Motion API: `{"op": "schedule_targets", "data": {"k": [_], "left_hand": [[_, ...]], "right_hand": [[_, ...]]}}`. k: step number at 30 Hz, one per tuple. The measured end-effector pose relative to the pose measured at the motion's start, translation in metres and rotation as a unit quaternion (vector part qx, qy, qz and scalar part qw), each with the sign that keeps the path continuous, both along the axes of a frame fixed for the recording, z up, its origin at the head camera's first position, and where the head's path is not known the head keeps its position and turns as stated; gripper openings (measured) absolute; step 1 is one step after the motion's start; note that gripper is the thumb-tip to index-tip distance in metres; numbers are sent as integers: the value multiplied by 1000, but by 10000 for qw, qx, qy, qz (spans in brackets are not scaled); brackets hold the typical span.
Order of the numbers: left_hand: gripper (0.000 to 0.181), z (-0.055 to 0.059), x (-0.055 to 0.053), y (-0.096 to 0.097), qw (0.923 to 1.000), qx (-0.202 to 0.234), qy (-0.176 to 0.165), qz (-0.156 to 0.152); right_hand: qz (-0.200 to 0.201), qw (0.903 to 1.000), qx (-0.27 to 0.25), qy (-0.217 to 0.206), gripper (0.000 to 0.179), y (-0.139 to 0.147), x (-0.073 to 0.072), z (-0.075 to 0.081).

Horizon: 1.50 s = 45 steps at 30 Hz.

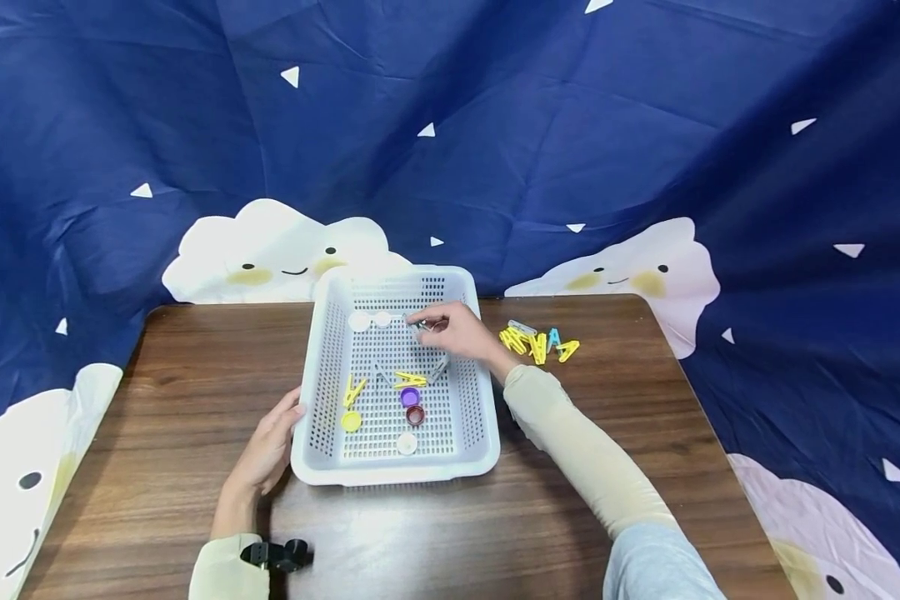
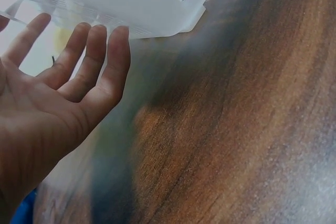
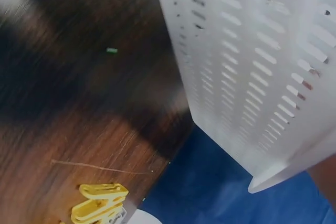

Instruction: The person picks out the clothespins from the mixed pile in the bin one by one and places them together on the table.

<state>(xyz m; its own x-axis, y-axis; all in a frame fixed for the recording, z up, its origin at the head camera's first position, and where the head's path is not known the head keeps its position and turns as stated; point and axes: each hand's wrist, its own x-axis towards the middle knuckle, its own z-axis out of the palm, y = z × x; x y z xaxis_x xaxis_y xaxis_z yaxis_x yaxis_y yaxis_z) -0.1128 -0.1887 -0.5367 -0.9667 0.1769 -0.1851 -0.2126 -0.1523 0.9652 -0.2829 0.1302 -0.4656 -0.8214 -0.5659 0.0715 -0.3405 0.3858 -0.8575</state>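
A white perforated plastic basket [image 1: 399, 477] stands on the wooden table. My left hand [image 1: 270, 442] rests against its left side, fingers spread and slightly bent, fingertips at the wall in the left wrist view. Reaching over the right rim, my right hand [image 1: 453, 329] pinches a small grey clothespin [image 1: 420, 324] inside the basket, partly hidden by the fingers. Yellow clothespins [image 1: 410, 380] and grey clothespins [image 1: 440, 367] lie on the basket floor. Among them are a purple cap [image 1: 409, 397], a dark red cap [image 1: 416, 415], a yellow cap [image 1: 351, 421] and white caps [image 1: 407, 442].
Right of the basket, a loose pile of yellow clothespins [image 1: 538, 348] lies on the table [image 1: 615, 392], with a blue clothespin [image 1: 553, 337] and a grey clothespin [image 1: 522, 327]. A blue curtain [image 1: 495, 150] with clouds hangs behind the table's far edge.
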Motion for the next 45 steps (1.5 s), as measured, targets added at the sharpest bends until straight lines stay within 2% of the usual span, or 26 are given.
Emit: {"op": "schedule_targets", "data": {"k": [6,12,20,31,45], "left_hand": [[58,-1,0,1,10000,-57,-35,47],[57,-1,1,1,9999,-41,-36,98],[58,0,-1,0,10000,-91,11,15],[59,1,-1,1,9999,-132,-40,8],[61,1,1,2,9999,-86,-124,66]], "right_hand": [[-284,9981,-539,-68,32,2,4,4],[-522,9962,-693,-27,33,8,5,5],[-729,9930,-927,-59,37,18,7,11],[-1052,9879,-1138,34,39,37,8,11],[-1528,9830,-1016,17,37,55,13,8]]}}
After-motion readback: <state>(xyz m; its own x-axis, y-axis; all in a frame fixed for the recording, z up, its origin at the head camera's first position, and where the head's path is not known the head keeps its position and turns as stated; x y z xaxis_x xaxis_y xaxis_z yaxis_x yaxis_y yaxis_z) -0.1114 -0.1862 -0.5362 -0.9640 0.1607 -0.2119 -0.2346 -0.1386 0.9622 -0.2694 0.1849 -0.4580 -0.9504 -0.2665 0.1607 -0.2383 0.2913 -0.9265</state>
